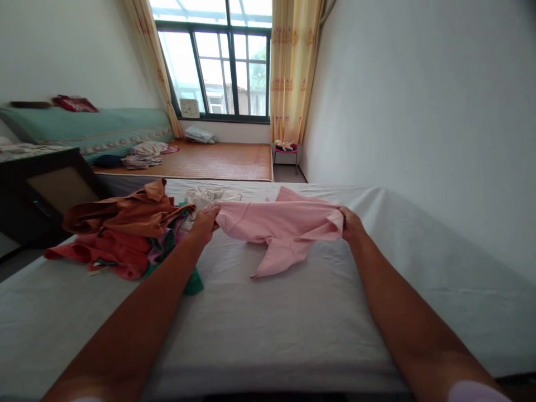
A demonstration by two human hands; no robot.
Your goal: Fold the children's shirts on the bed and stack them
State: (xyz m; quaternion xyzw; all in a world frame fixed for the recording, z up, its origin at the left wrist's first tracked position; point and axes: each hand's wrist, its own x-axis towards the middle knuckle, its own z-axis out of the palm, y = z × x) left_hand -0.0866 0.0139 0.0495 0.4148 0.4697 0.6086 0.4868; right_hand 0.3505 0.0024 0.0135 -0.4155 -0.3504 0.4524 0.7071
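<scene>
One pink garment (281, 229) stretched between my two hands over the white bed (293, 312), left hand (205, 221) pinched on its left edge, right hand (350, 224) clamped on its right, one heap of perhaps five clothes (125, 234) just left.

Home bedroom: bed (293, 312), curtained window (218, 61).

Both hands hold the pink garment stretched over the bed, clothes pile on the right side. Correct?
Not quite. The head view shows the clothes pile on the left. The left hand and right hand do grip the pink garment over the bed.
</scene>
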